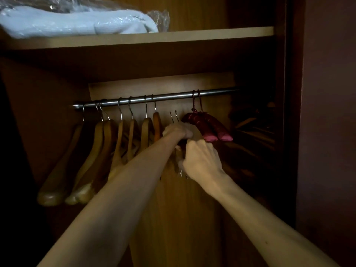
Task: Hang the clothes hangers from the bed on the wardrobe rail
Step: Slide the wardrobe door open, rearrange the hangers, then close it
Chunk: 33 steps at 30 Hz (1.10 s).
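From the head view, your left hand [178, 131] grips two wooden hangers [178, 157] just below the rail [154, 98], hooks [173, 117] short of it, your right hand [200, 157] clasping them lower down, so raise them and hook each over the bare stretch between the hung wooden hangers [119, 141] and the padded pink hangers [208, 126].
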Motion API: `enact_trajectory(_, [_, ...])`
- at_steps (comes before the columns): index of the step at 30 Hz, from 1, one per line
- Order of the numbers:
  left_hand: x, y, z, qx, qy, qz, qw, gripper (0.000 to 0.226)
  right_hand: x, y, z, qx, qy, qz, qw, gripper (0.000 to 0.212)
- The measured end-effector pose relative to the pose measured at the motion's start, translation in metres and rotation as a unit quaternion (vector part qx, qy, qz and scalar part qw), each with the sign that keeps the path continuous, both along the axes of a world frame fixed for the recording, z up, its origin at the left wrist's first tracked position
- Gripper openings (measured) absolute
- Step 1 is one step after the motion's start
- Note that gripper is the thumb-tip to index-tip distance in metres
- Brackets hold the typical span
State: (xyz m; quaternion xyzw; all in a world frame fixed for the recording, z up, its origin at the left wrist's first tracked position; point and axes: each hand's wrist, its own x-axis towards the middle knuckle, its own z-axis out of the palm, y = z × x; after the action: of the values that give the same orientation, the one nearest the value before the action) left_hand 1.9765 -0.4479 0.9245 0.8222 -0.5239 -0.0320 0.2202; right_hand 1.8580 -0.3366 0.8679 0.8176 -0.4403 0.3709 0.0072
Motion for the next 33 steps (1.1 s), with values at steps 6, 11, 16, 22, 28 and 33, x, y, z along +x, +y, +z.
enact_trajectory(6, [-0.027, 0.027, -0.078, 0.047, -0.099, -0.007, 0.994, 0.038, -0.025, 0.033, -0.068, 0.052, 0.043, 0.003, 0.998, 0.030])
enact_trajectory(11, [-0.036, 0.077, -0.136, 0.027, -0.004, -0.048, 0.998, 0.013, -0.047, 0.057, -0.131, 0.065, -0.002, 0.079, 0.995, 0.051])
enact_trajectory(16, [-0.008, 0.138, -0.199, 0.012, 0.153, -0.123, 0.981, 0.019, -0.073, 0.028, -0.177, 0.130, -0.079, 0.106, 0.983, 0.068])
enact_trajectory(22, [0.036, 0.196, -0.241, 0.038, 0.215, -0.206, 0.954, 0.050, -0.079, -0.035, -0.197, 0.264, -0.011, 0.124, 0.956, 0.103])
enact_trajectory(28, [0.080, 0.229, -0.273, 0.067, 0.265, -0.262, 0.926, 0.066, -0.065, -0.054, -0.202, 0.406, 0.129, 0.172, 0.888, 0.088])
enact_trajectory(33, [0.094, 0.238, -0.283, 0.041, 0.193, -0.258, 0.946, 0.050, -0.051, -0.037, -0.220, 0.445, 0.158, 0.236, 0.849, 0.045])
